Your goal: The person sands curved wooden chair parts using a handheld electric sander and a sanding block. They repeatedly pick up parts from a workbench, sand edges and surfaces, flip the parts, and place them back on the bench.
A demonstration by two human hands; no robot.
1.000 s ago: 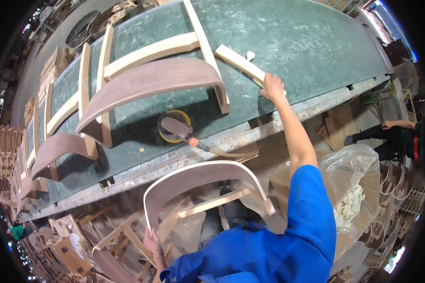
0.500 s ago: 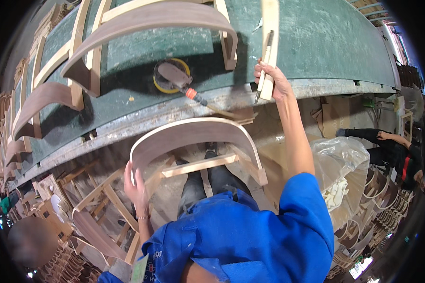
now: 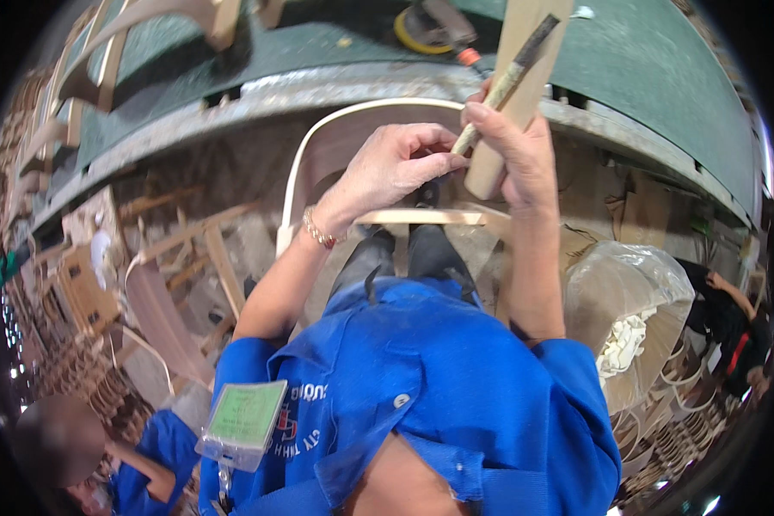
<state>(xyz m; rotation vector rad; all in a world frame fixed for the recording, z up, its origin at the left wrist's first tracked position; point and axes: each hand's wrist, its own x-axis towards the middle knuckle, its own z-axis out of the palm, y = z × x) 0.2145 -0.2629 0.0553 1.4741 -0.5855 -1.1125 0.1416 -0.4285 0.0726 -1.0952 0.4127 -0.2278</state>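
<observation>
My right hand is wrapped round a pale flat wooden strip, which points up toward the bench. The same hand grips a slim stick-like tool with a pale, worn shaft and a dark far end, lying along the strip. My left hand has its thumb and fingertips together at the tool's lower end. Below both hands stands a curved chair frame with a brown veneered inner face, a pale edge and a wooden crossbar. My left wrist and hand hide part of its curve.
A green-topped bench with a metal edge runs across the far side. On it lie a round yellow-rimmed sander and curved frames. A clear plastic bag holds pale scraps at right. Other people are at lower left and far right.
My left hand has left the chair frame's edge and come up to the tool. My right hand has drawn the strip and tool nearer. The view has shifted to the right.
</observation>
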